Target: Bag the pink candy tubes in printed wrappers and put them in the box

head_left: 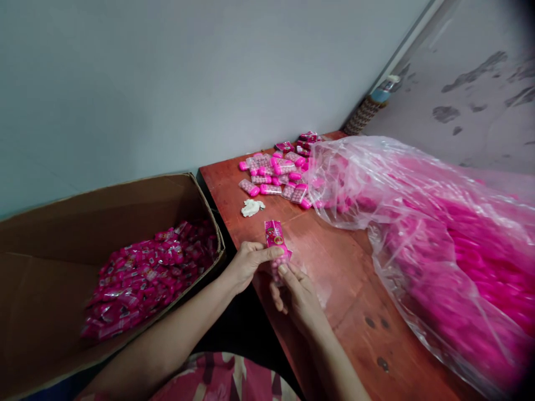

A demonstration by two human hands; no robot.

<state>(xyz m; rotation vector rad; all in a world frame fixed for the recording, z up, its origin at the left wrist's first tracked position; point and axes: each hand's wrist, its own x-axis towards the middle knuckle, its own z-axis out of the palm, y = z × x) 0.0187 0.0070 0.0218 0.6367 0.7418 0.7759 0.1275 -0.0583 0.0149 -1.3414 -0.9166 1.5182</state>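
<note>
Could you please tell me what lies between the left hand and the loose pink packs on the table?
In the head view, a crumpled white lump lies on the table between the left hand and the loose pink packs.

At the reddish wooden bench [351,273], the left hand [249,263] and right hand [300,292] hold a pink printed packet [273,233]; a brown cardboard box [104,201] stands left of the bench.

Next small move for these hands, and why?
Probably ease the bead container further into the printed wrapper: the left hand pinches the wrapper, the right hand grips the container, and its beads show below the wrapper's print.
</note>
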